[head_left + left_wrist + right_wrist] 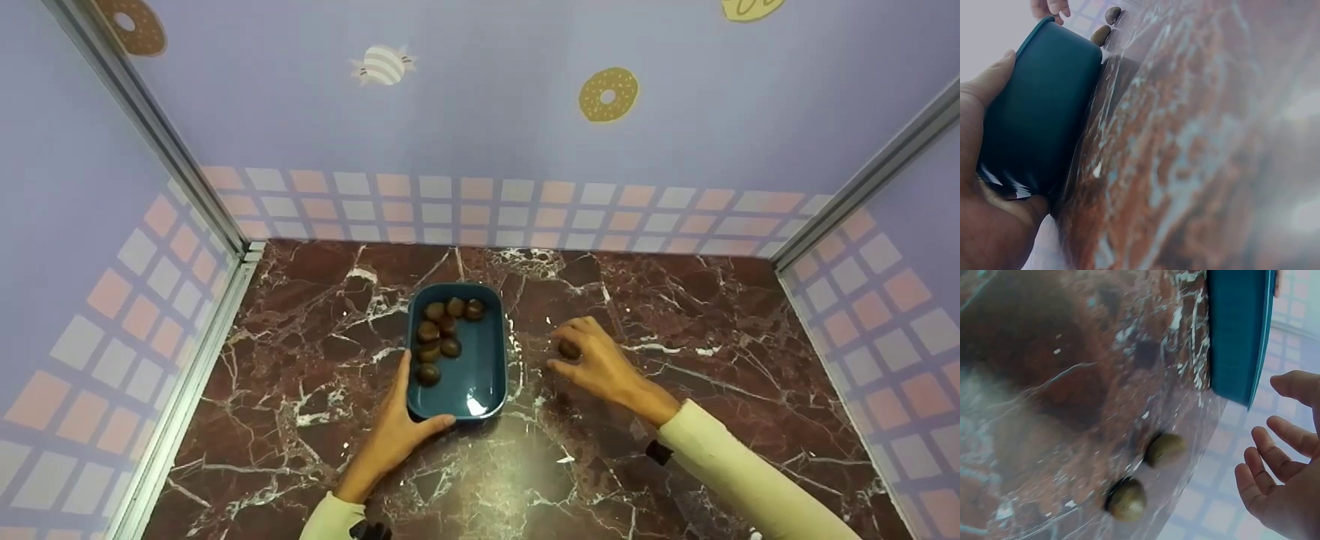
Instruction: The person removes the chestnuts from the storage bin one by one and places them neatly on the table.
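A teal rectangular container (480,375) stands on the table with several brown chestnuts (428,331) gathered along its left and far sides. My left hand (405,427) holds its near left corner, fingers along the left wall and thumb at the near edge. The left wrist view shows that thumb against the container's outer wall (1044,101). Right of the container, my right hand (596,364) hovers with fingers spread and slightly bent. Two loose chestnuts, one nearer the container (1165,450) and one farther (1127,499), lie on the table below it, apart from the fingers.
The table (315,457) has a dark red marbled top. Purple panels with a checkered border rise at the back (480,135), left (112,315) and right (885,300), with metal rails (202,360) at the corners and left edge.
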A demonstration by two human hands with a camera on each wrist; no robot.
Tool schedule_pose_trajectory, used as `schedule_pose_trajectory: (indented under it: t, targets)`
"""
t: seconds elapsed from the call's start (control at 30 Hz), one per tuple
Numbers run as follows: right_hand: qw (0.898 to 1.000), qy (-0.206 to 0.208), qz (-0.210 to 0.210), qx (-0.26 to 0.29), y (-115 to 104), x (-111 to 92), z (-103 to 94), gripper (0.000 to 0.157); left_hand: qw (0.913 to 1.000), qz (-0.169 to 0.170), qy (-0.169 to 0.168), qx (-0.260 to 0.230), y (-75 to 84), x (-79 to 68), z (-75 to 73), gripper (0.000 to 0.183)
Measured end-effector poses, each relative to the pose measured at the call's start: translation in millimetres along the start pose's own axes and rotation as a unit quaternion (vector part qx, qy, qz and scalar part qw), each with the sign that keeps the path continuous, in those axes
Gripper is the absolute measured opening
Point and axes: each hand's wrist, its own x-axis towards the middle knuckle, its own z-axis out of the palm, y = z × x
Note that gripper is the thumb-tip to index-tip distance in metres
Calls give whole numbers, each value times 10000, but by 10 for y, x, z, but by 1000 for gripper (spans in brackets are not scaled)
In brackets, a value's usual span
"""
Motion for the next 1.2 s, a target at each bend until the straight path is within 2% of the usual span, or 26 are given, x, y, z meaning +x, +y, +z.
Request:
schedule_pose_trajectory:
  t: [0.27,0.53,0.67,0.83,1.2]
  targets:
    - [9990,-8,-443,20,-120,153,99,36,10000,-28,17,18,17,17,12,135]
    - [9979,-392,-420,312,-246,282,160,38,9998,131,39,-108,31,29,23,136]
    - [9955,-563,-434,634,-283,344,197,38,9997,145,8,-183,25,32,33,134]
    - [9934,-739,-389,783,-339,410,236,38,9997,150,6,-208,12,35,39,132]
    - [9924,-550,-888,656,-435,548,405,33,9996,186,41,-219,-28,14,19,130]
